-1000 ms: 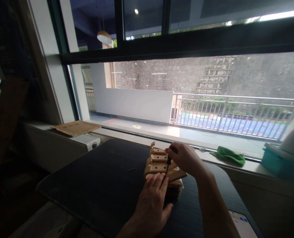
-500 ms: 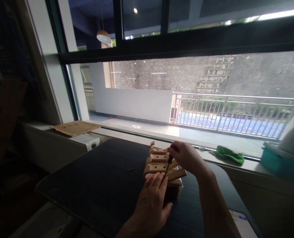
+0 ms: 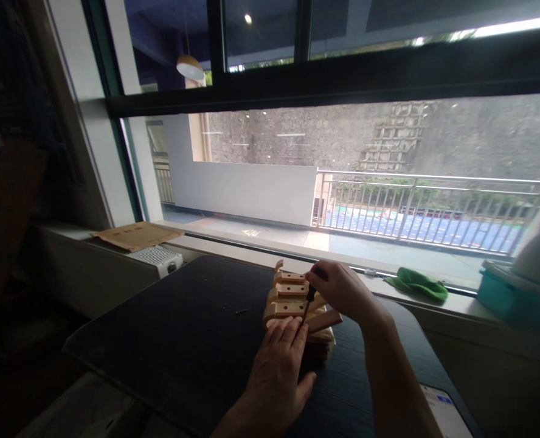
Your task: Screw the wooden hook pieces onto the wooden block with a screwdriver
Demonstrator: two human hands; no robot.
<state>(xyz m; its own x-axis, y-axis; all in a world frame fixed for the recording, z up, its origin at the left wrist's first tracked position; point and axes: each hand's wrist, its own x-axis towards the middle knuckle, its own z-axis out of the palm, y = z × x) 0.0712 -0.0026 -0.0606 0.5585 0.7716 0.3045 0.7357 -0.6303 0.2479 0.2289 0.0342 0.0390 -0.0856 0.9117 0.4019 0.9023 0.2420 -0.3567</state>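
A slatted wooden piece point(image 3: 292, 309) stands on the dark table, with curved ends on its left and paired dark holes along its pale crossbars. My left hand point(image 3: 279, 368) holds its near end, fingers closed together over the top and thumb apart on the right side. In my right hand point(image 3: 343, 291) is a screwdriver point(image 3: 311, 295) with a black handle, gripped from above. Its shaft slants down to a spot beside my left fingertips; the tip is hidden there. A wooden slat point(image 3: 325, 321) juts out to the right below the screwdriver.
A small dark screw-like piece point(image 3: 241, 312) lies on the black table point(image 3: 169, 334). On the windowsill are a green cloth point(image 3: 418, 285) and a teal box point(image 3: 502, 295). A phone point(image 3: 443, 410) lies at lower right, brown cardboard point(image 3: 137, 235) at back left.
The screwdriver and my right hand have shifted very slightly left. My left hand stays on the wooden piece.
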